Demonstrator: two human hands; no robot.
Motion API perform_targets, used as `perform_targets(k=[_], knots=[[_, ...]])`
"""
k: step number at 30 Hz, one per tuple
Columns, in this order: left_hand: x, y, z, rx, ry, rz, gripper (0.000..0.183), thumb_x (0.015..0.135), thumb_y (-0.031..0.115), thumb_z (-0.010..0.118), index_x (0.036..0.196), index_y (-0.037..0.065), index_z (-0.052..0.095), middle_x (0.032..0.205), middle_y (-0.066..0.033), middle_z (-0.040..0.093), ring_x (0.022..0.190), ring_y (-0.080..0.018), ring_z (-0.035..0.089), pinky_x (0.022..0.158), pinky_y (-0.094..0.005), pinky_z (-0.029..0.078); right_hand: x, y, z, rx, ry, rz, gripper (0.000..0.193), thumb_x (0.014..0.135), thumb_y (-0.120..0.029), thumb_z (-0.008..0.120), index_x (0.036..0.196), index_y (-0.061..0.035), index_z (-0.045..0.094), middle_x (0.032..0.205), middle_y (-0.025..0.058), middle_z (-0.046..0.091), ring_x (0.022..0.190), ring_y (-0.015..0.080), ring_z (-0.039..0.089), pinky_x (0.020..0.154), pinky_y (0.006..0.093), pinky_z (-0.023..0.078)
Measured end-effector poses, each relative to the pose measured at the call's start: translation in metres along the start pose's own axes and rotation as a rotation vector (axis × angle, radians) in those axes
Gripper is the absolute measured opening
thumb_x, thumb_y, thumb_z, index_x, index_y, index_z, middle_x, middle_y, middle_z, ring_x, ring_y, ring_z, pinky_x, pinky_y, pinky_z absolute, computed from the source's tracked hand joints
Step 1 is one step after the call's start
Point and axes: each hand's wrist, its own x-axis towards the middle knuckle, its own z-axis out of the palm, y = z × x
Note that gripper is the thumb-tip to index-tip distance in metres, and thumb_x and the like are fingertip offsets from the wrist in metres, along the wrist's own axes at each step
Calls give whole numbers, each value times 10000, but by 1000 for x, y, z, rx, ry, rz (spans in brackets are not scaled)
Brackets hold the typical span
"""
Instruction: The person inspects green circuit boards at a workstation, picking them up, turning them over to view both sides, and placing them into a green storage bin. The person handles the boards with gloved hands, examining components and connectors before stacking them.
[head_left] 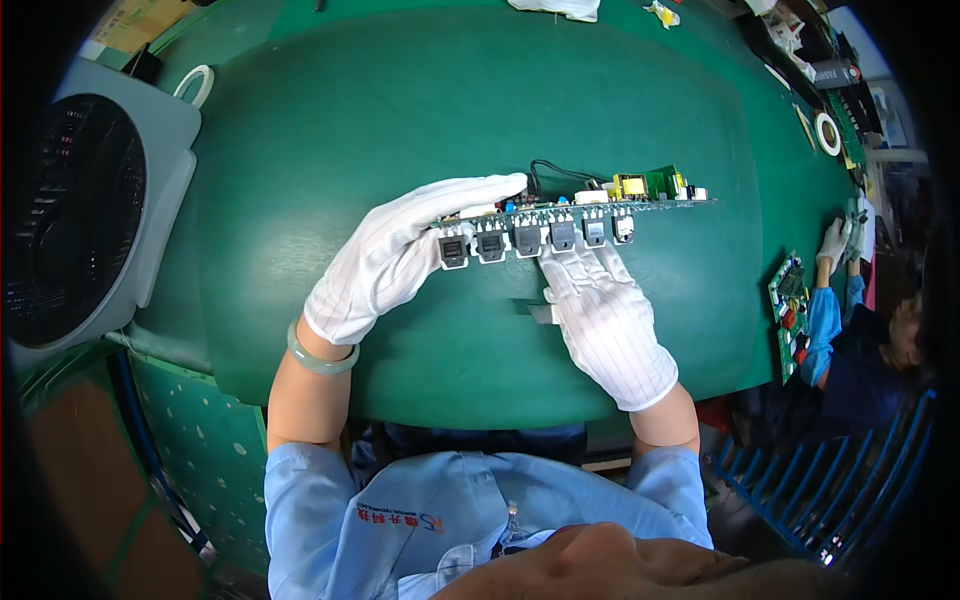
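A green circuit board [655, 204] is held on edge above the green mat, its long side running left to right. My left hand [375, 255], in a white glove, wraps round the board's left end, fingers over the far side. Along the near edge hangs a row of black, square-faced components [527, 240] in pale holders. My right hand [612, 325], also gloved, reaches up to the board from below; its fingertips are partly hidden behind the components. A flat grey piece [541, 314] juts out from the thumb side of this hand; its kind cannot be made out.
A grey-framed fan [165, 200] stands at the left, with a white ring [194, 86] behind it. At the right edge lie another circuit board [790, 318] and a tape roll [827, 133]. A co-worker's gloved hand [833, 245] is nearby. The green mat [430, 100] covers the table.
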Motion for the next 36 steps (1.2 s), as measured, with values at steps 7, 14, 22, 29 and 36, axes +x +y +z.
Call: perform_targets(k=[7, 14, 22, 29, 36], knots=[[1, -1, 1, 21, 1, -31, 635, 994, 481, 382, 1267, -69, 544, 1316, -196, 566, 1207, -305, 558, 1037, -378, 408, -4, -2, 12, -118, -176, -10, 454, 870, -177, 551, 1220, 112, 546, 1143, 295, 620, 1096, 418, 609, 995, 491, 454], [-3, -10, 2, -117, 39, -31, 542, 1012, 417, 388, 1262, -32, 557, 1310, -194, 572, 1184, -294, 580, 1011, -366, 436, 1, 0, 16, -71, -43, -61, 449, 889, -175, 556, 1234, 112, 528, 1201, 311, 586, 1111, 413, 602, 987, 481, 463], [-5, 9, 12, 163, 5, 184, 388, 964, 241, 498, 1228, -27, 595, 1267, -159, 612, 1133, -300, 605, 988, -363, 457, -19, -7, 15, 35, 82, 44, 427, 880, -153, 580, 1246, 57, 517, 1193, 259, 590, 1112, 387, 590, 996, 458, 450], [-65, 48, 71, -29, 86, 23, 351, 878, -23, 566, 1224, 18, 608, 1178, -153, 644, 1082, -281, 632, 916, -324, 515, -91, -55, 1, 57, 54, 100, 423, 882, -140, 557, 1244, 71, 500, 1203, 269, 581, 1118, 379, 587, 1008, 460, 442], [-113, 62, 92, 185, 164, 129, 327, 903, 87, 519, 1207, 3, 608, 1164, -144, 658, 1085, -327, 624, 931, -361, 506, -121, -112, -11, 203, 80, 62, 507, 865, -243, 573, 1262, 63, 500, 1249, 238, 568, 1184, 354, 558, 1050, 472, 402]])
